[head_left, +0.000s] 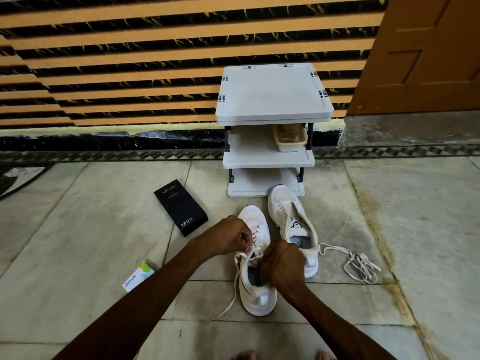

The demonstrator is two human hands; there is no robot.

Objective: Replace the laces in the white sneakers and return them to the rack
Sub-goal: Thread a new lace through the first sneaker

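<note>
Pinching the lace at the top eyelets, both hands sit over the near sneaker, which stands on the floor directly before the person, toe pointing to the rack. The left hand has its fingers curled and pressed together on a strand at the shoe's left side. The right hand is curled tight at the collar's right edge, on the lace as far as can be seen; its back hides the exact contact. One lace end trails down the shoe's left side onto the floor.

The far sneaker stands just beside the near one, unlaced, tongue pulled open, toe at the rack's bottom shelf. Its tongue label reads "SPEED". A loose lace lies tangled on the floor to its right, one end reaching its heel.

A black box, left of the sneakers, reads "vivo" and "120W". A small box near the left forearm reads "Odonil". A basket sits on the rack's middle shelf.
</note>
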